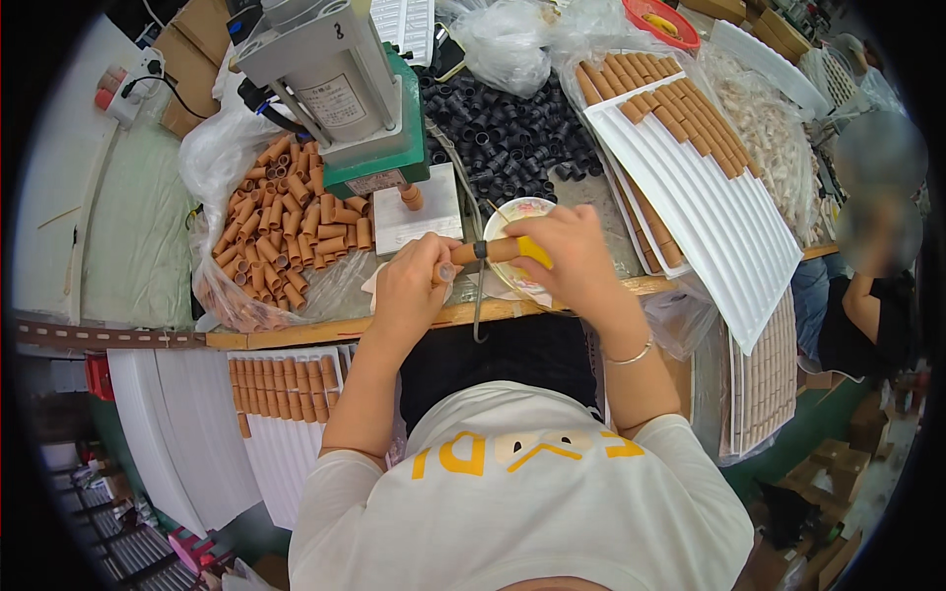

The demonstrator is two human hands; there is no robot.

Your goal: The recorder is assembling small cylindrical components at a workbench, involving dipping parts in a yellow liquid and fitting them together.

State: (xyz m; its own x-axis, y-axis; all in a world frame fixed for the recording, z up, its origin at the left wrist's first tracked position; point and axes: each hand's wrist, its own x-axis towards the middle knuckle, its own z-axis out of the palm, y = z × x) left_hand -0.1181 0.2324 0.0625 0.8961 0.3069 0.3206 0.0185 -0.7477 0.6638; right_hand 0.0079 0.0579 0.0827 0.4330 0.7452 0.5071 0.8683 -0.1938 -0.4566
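Observation:
In front of the bench edge, my left hand (410,286) is closed around a short brown tube (462,255). The end of a second brown tube (443,273) shows by its fingers. A black ring (481,250) sits between the held tube and another brown tube piece (503,249), all in one line. My right hand (572,254) pinches that right-hand piece. By its fingers is a yellow piece (535,252) whose kind I cannot make out. Partly behind my right hand stands a flower-patterned bowl (527,205) with a thin stick leaning on its rim.
A green and grey press (377,138) stands over a metal plate (437,196) with a brown tube upright beneath it. Left lies a bag of brown tubes (286,227); behind, black rings (512,138). White ridged trays (705,207) lean at right. A person (867,295) is at far right.

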